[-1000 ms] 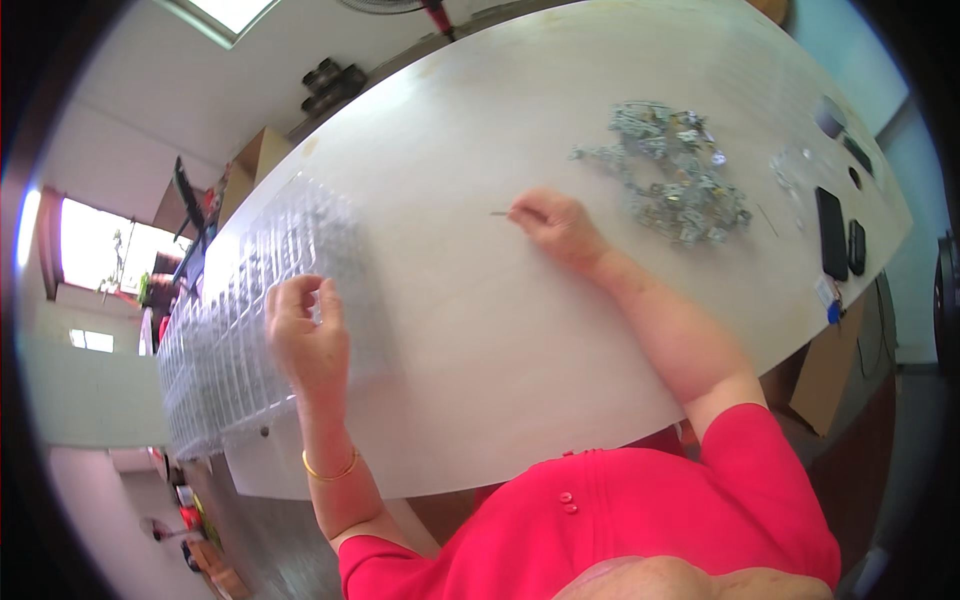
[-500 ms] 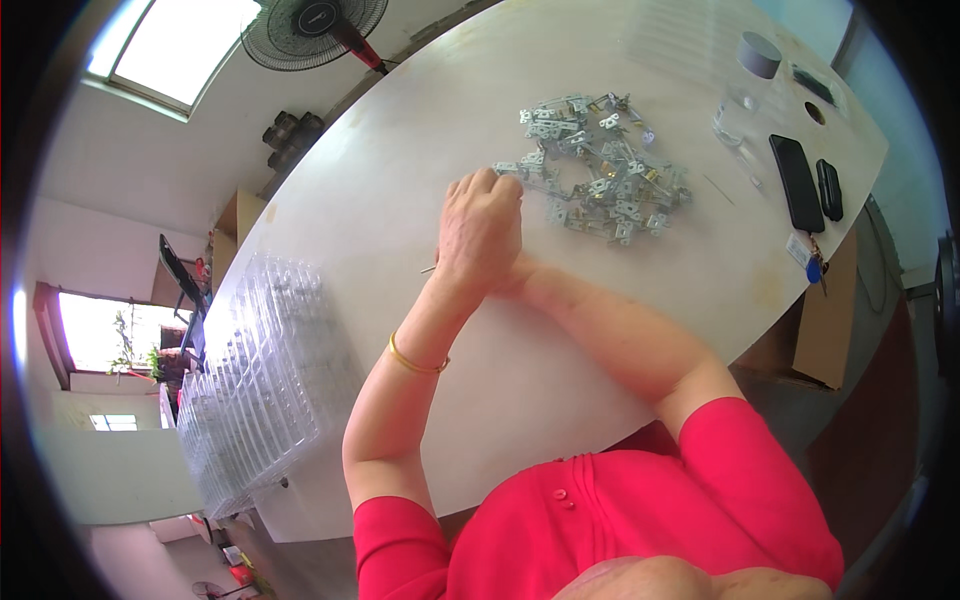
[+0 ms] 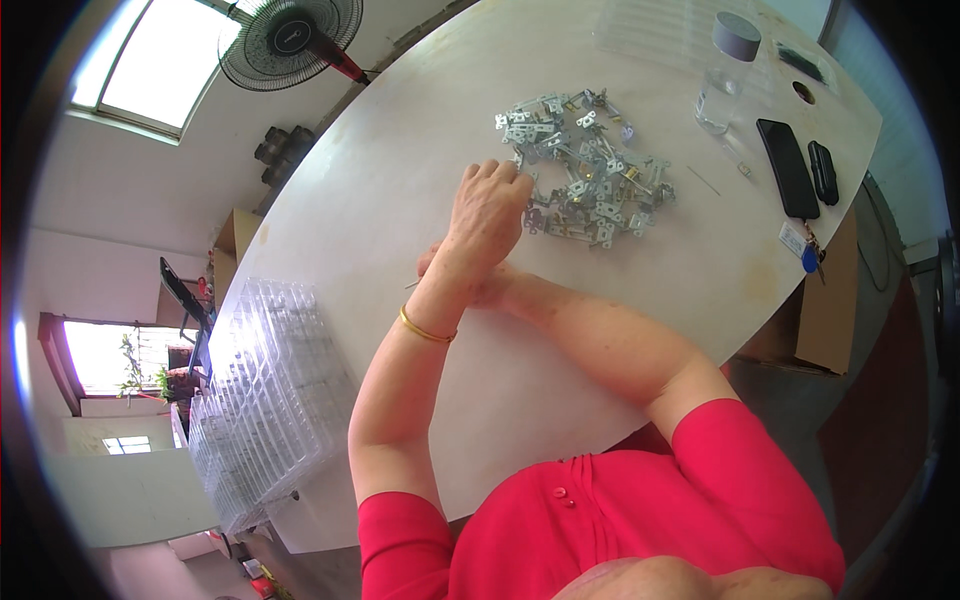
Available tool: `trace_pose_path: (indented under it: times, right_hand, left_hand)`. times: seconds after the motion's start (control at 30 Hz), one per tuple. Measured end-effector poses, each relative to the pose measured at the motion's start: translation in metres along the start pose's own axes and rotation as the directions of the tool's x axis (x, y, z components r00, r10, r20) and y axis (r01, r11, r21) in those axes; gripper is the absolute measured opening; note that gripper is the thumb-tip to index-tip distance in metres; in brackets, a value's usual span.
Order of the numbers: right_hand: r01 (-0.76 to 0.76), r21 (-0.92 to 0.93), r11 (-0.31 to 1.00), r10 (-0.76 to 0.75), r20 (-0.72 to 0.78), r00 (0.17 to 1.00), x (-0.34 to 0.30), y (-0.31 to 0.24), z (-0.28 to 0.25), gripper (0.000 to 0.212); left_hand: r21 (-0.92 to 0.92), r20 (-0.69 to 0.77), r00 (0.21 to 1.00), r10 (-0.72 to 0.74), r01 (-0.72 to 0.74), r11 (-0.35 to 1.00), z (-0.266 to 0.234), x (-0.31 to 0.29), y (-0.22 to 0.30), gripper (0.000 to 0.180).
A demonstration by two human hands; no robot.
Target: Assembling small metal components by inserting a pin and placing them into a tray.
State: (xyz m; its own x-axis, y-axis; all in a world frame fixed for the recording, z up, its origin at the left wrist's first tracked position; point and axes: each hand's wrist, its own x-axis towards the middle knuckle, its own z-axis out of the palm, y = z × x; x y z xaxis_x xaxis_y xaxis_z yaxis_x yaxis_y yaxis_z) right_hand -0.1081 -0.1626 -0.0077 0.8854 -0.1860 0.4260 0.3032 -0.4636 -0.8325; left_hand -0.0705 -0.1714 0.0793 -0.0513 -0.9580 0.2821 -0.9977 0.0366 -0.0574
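The left hand (image 3: 487, 212) reaches over the right, knuckles up and fingers bent down at the near-left edge of a loose pile of metal parts (image 3: 590, 185); its fingertips are hidden, so whether they grip a part I cannot tell. The right hand (image 3: 490, 287) lies under the left wrist, mostly covered, its fingers drawn narrow around what looks like a thin rod (image 3: 411, 285), whose end pokes out to the left. The pile spreads just beyond and to the right of the left hand, and a stack of clear trays (image 3: 270, 390) stands well apart, left of both hands. With the arms crossed so closely, the left forearm or its bangle (image 3: 428, 328) could bump the rod and twist it from the right fingers. The parts overlap, so lifting one could drag up neighbours or scatter them; fingers blocking the view could also bring a wrong grasp.
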Motion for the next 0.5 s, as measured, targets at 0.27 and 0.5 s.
trace_pose_path:
  times: [0.27,0.5]
  right_hand:
    - [-0.13,0.086,0.988,0.122,0.094,0.988,0.003,-0.02,-0.008,0.013]
    - [-0.157,-0.11,0.981,0.155,-0.023,0.988,0.003,-0.006,-0.002,0.018]
  left_hand:
    - [-0.097,-0.17,0.985,-0.035,0.019,0.995,-0.008,-0.001,-0.002,0.011]
    - [-0.376,-0.349,0.902,-0.255,0.115,0.92,-0.044,-0.014,-0.013,0.013]
